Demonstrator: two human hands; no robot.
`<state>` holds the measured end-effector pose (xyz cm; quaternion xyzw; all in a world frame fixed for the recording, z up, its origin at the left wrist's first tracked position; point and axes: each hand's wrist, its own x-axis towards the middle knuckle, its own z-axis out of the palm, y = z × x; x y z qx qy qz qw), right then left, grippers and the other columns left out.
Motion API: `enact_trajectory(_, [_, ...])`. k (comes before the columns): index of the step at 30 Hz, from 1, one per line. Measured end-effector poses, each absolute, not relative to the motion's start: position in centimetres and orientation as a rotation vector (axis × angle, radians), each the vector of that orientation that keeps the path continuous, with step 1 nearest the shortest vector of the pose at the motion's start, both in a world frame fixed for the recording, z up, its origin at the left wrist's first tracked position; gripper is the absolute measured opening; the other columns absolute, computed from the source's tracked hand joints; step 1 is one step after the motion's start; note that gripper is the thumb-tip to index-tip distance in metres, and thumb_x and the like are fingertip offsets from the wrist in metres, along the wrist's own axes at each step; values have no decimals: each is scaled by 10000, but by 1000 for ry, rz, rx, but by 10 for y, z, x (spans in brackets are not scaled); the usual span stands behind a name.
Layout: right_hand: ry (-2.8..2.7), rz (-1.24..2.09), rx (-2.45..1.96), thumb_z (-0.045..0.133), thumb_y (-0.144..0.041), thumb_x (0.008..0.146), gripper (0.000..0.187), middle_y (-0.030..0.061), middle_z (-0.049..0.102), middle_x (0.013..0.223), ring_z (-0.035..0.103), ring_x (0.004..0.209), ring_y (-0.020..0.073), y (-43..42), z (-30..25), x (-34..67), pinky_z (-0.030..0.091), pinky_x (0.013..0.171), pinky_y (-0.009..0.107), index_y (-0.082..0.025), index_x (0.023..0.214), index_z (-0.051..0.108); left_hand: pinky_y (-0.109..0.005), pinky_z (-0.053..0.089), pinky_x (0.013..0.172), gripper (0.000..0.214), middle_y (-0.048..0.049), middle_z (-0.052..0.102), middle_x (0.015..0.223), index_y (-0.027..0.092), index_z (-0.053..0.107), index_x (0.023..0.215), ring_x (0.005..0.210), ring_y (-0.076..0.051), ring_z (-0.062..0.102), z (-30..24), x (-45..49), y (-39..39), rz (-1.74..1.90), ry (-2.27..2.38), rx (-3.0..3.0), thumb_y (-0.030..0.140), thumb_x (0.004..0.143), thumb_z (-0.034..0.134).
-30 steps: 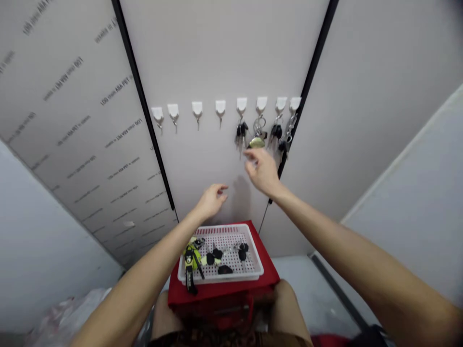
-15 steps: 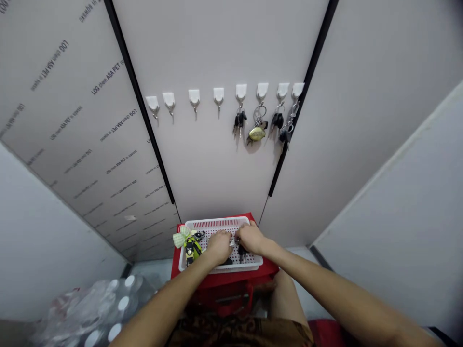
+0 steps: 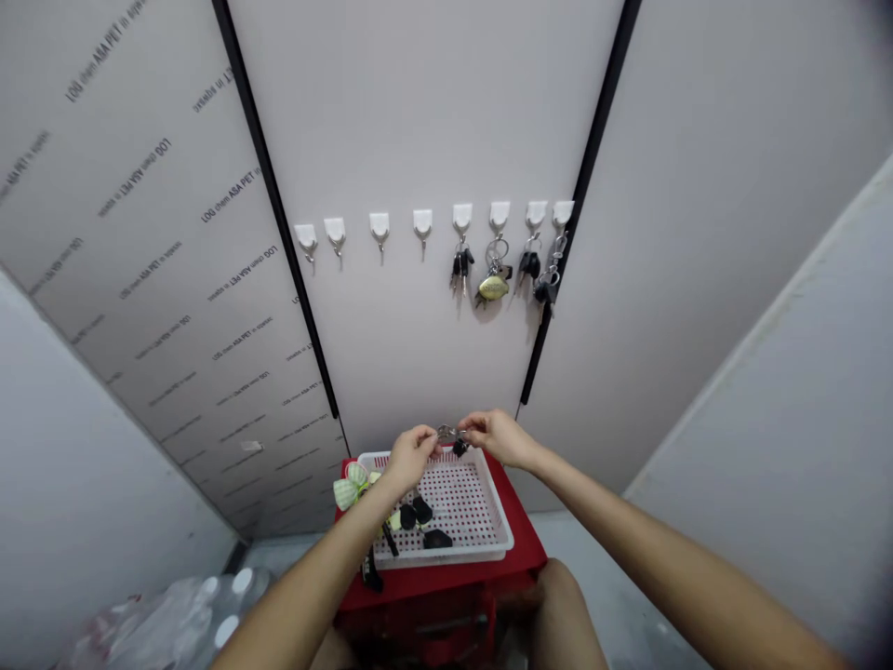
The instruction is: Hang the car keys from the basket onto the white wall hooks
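Here, the left hand [image 3: 413, 454] and the right hand [image 3: 497, 435], fingertips pinched together, both grip a key bunch [image 3: 459, 447] above the twelve o'clock rim of the white basket [image 3: 466, 501]. Black fobs [image 3: 420, 508] lie inside, toward nine o'clock; four other bunches [image 3: 494, 288] hang from hooks [image 3: 499, 213] between twelve and one o'clock.

Dim, even greyish light, soft shadows below the hanging keys [image 3: 459, 264], wide-angle stretch toward edges, darkened top-right corner

Worn on the head, the single camera faces forward and down, close enough to frame left hand [image 3: 410, 458], right hand [image 3: 500, 437] and wall hooks [image 3: 422, 221].
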<state>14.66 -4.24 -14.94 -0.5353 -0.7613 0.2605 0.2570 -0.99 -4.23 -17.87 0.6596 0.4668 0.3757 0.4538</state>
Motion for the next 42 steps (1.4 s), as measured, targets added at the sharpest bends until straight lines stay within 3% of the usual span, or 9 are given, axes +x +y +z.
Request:
enact_trajectory(7, [-2044,661,-1333,388,-200,613,198,-36,465,476,351,417,56,-35,-120,132,284,427,178,-146,714,549,-184,367,525,98,50,454,486,136,448,611,466,-51,428,-146,-18,-33,1061,1077,1472,217,635,397])
enact_trajectory(14, [-1775,1157,-1114,411,-252,624,162,-37,448,523,369,416,33,-36,-106,112,315,438,177,-131,669,509,-181,355,500,101,46,447,480,130,449,601,454,-49,413,-114,-20,-28,1141,967,1542,204,634,389])
enact_trajectory(18, [-1588,1194,-1061,482,-306,586,183,-44,449,474,392,414,37,-34,-90,107,337,452,188,-124,608,482,-189,350,527,102,33,463,493,125,476,606,483,-58,420,-96,-30,-26,1238,998,1644,191,627,400])
enact_trajectory(28, [-1539,722,-1014,489,-191,586,68,-33,484,431,437,389,44,11,9,88,378,410,169,-124,574,496,-187,357,551,139,21,520,545,129,540,639,504,-50,445,-8,-41,-1,1603,995,1593,77,566,433])
enact_trajectory(36, [-1510,279,-1245,438,-192,620,131,13,549,502,500,433,70,42,56,83,412,467,180,-115,641,542,-191,374,539,186,0,536,548,112,565,690,471,-38,458,37,-23,22,1597,988,1433,50,564,443])
enact_trajectory(42, [-1597,80,-1426,417,-102,590,191,41,583,569,544,567,108,47,64,84,401,556,193,-119,682,583,-205,385,560,215,-51,582,688,113,568,766,552,-75,494,39,-17,37,1475,1221,1648,90,576,469])
